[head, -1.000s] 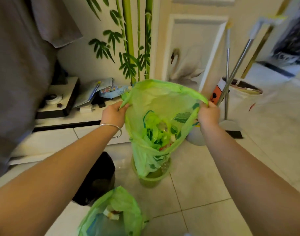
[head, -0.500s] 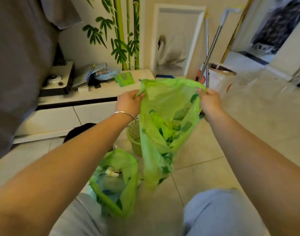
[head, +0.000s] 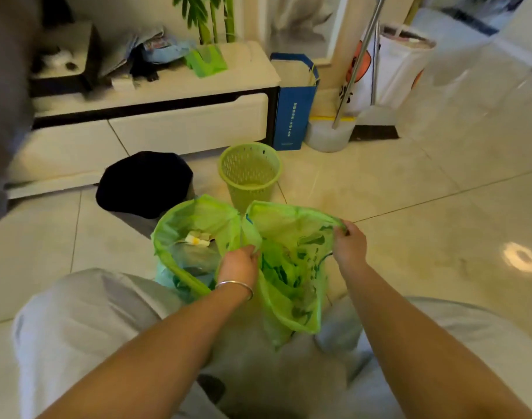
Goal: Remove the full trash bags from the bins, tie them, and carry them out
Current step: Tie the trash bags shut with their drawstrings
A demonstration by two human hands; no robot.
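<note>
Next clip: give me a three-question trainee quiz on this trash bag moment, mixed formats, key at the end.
1. True or false: the green basket has a bag in it.
2. Which hand wears the bracelet?
3. The right hand grips: A) the printed bag B) the mop handle C) the black bin

Key: 1 false; 2 left hand; 3 A
</note>
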